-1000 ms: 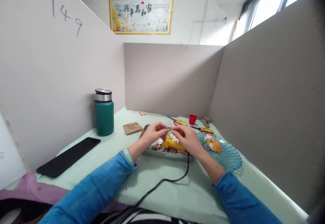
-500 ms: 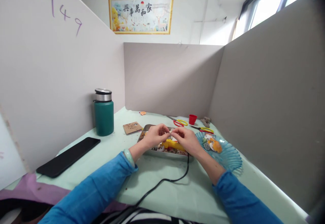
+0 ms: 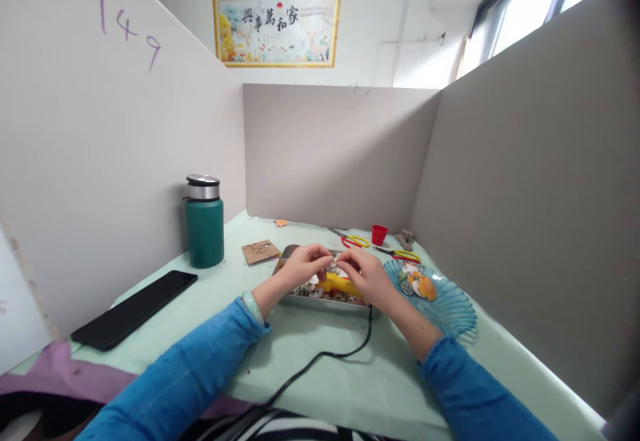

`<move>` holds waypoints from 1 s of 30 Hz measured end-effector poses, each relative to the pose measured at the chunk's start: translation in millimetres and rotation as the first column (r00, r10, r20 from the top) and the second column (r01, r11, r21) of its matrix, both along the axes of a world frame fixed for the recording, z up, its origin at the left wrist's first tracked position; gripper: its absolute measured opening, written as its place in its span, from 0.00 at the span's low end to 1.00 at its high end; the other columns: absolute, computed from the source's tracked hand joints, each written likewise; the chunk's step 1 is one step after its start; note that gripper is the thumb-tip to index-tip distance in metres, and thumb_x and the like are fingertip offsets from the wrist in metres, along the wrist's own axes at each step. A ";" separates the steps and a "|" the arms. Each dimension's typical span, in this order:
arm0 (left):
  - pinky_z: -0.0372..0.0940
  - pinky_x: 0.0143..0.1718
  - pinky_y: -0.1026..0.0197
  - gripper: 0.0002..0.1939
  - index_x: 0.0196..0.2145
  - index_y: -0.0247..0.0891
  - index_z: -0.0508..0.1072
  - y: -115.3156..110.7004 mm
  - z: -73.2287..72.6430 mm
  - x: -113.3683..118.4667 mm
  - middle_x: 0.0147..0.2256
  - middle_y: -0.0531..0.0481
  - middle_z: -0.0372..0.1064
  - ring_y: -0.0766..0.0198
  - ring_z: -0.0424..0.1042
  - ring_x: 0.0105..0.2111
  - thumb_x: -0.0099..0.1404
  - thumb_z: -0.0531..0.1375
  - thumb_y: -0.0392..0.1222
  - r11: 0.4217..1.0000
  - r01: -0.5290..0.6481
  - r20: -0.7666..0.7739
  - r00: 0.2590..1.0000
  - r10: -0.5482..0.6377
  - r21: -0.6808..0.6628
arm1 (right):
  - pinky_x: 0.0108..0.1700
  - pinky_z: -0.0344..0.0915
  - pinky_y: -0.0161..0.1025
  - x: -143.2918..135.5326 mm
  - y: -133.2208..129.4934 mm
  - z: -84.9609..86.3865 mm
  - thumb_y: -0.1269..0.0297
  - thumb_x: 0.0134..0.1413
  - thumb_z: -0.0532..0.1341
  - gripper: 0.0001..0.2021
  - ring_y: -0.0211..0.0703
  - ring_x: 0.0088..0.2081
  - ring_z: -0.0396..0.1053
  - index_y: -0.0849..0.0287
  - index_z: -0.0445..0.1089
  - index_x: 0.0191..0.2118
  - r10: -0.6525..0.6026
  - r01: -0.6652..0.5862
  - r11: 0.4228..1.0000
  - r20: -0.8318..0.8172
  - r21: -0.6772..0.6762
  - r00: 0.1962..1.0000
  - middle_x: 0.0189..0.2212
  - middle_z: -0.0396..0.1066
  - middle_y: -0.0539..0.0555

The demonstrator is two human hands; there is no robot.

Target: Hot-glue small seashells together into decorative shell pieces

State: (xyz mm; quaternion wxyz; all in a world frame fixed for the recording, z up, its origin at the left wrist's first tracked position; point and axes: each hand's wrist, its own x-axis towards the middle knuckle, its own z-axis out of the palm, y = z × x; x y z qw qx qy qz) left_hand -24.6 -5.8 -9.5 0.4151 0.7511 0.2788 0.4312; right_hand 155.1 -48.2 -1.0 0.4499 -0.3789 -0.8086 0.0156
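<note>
Above the metal tray (image 3: 325, 305): one pale piece (image 3: 332, 266), pinched in the grip of left hand (image 3: 304, 262) and right hand (image 3: 369, 274), likely for steadiness.

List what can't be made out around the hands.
Head view: what the pale piece is: too small, partly covered by the left hand.
Head view: the right end of the yellow object, and whether the black cord joins it, hidden behind the right hand.
Head view: some contents of the tray, hidden behind both hands.
</note>
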 end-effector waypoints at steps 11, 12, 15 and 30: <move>0.61 0.21 0.67 0.17 0.32 0.33 0.69 0.6 0.6 -0.6 0.20 0.52 0.66 0.69 0.67 0.19 0.55 0.60 0.52 0.995 0.029 0.057 0.998 -0.023 -0.093 | 0.35 0.60 0.36 0.7 -1.8 -4.2 0.66 0.59 0.51 0.07 0.39 0.32 0.63 0.58 0.65 0.34 -0.022 0.002 0.983 0.109 0.185 0.994 0.31 0.66 0.53; 0.61 0.21 0.67 0.18 0.33 0.33 0.69 0.3 0.8 -0.7 0.20 0.52 0.66 0.69 0.67 0.19 0.55 0.60 0.52 0.995 0.026 0.058 0.998 -0.020 -0.098 | 0.35 0.60 0.36 0.6 -1.9 -4.4 0.66 0.59 0.51 0.07 0.39 0.32 0.63 0.58 0.65 0.34 -0.030 0.008 0.982 0.113 0.189 0.993 0.31 0.66 0.53; 0.62 0.22 0.67 0.18 0.32 0.32 0.71 -1.6 2.5 -0.5 0.20 0.52 0.66 0.69 0.67 0.19 0.54 0.60 0.53 0.994 0.021 0.064 0.998 -0.014 -0.111 | 0.35 0.61 0.36 0.4 -2.7 -4.0 0.65 0.59 0.51 0.08 0.39 0.31 0.63 0.58 0.66 0.35 -0.047 0.023 0.980 0.123 0.196 0.991 0.30 0.66 0.54; 0.66 0.29 0.63 0.15 0.36 0.34 0.71 -0.1 3.2 -1.2 0.28 0.50 0.69 0.67 0.70 0.24 0.53 0.62 0.45 0.972 0.077 0.222 0.975 -0.027 -0.222 | 0.34 0.60 0.35 -0.3 -4.9 -3.1 0.62 0.59 0.51 0.09 0.38 0.29 0.63 0.58 0.65 0.40 -0.126 0.123 0.980 0.012 0.156 0.992 0.31 0.67 0.53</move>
